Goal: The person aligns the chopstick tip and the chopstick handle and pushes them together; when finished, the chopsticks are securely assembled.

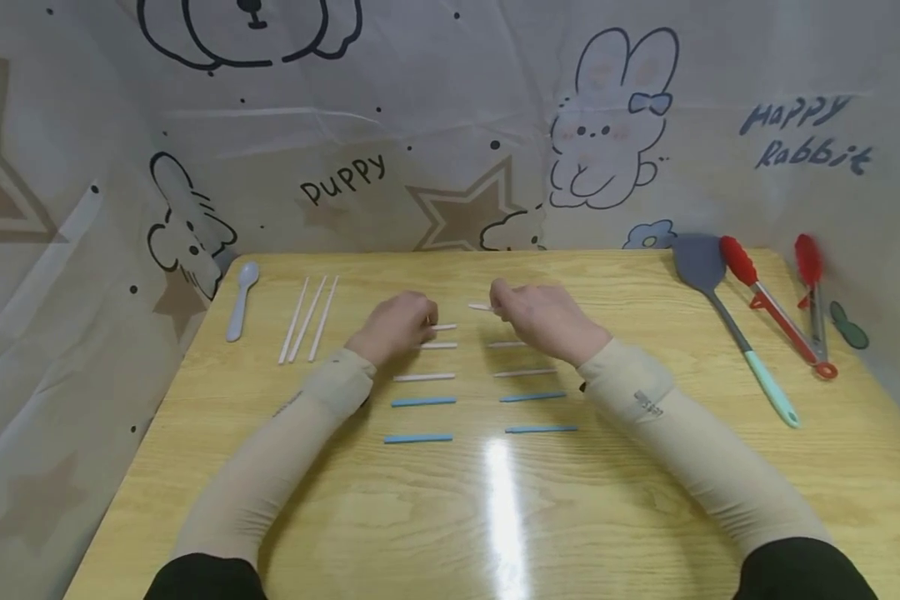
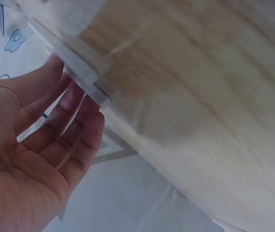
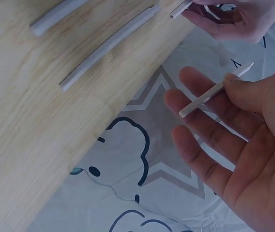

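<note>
In the head view, the left hand (image 1: 396,323) and the right hand (image 1: 546,318) work over the far half of the counter (image 1: 435,517). The left fingers curl round a short white stick (image 1: 445,327), one end poking out toward the counter's centre line; the right fingers grip a matching white piece (image 1: 481,307) just across that line. Two rows of short pieces, white then blue, run down the middle of the counter toward its near edge, and three long white sticks (image 1: 307,319) lie near its left side. All look thin and light, so they would probably shift or roll on the counter at a slight knock.

In the left wrist view, thumb and fingertips pinch the stick close to the counter's surface; blur hides whether it touches. The shape stays straight, suggesting stiffness, though a hard squeeze could dent it.

In the right wrist view, the thumb presses the piece across the fingers, clear of the counter, with both ends free and one narrowing to a tip. Smooth-looking sides may slip a little; a soft mid-length pinch seems best, sparing that tip, likely its weakest part.
</note>
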`<action>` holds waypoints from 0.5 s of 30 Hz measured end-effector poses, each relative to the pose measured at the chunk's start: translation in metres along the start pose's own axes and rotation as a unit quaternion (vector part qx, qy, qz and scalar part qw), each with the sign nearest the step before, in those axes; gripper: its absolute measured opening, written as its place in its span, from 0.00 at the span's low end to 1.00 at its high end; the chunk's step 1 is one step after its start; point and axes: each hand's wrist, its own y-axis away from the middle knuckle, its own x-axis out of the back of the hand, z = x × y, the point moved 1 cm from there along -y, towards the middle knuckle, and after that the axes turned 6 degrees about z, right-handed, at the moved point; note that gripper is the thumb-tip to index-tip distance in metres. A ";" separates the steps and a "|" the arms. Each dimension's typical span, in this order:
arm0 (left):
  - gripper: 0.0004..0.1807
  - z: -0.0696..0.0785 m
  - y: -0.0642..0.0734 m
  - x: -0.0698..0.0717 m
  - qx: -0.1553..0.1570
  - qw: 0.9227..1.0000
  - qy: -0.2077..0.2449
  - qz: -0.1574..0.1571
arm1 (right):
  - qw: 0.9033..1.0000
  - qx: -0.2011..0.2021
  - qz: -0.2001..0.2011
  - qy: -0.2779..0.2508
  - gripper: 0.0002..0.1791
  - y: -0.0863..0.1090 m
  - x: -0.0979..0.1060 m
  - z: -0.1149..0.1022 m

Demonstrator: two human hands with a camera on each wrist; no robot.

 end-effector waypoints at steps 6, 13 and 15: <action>0.03 0.001 0.000 -0.001 -0.007 1.000 -0.013 0.003 | 1.000 -0.010 -0.011 -0.003 0.08 0.002 0.002 0.001; 0.02 0.000 0.004 0.005 0.007 1.000 -0.010 0.005 | 1.000 0.006 0.020 -0.016 0.07 0.002 0.003 0.001; 0.02 0.001 0.006 0.008 0.007 1.000 0.001 0.010 | 0.999 0.017 0.044 -0.026 0.06 0.001 0.003 0.001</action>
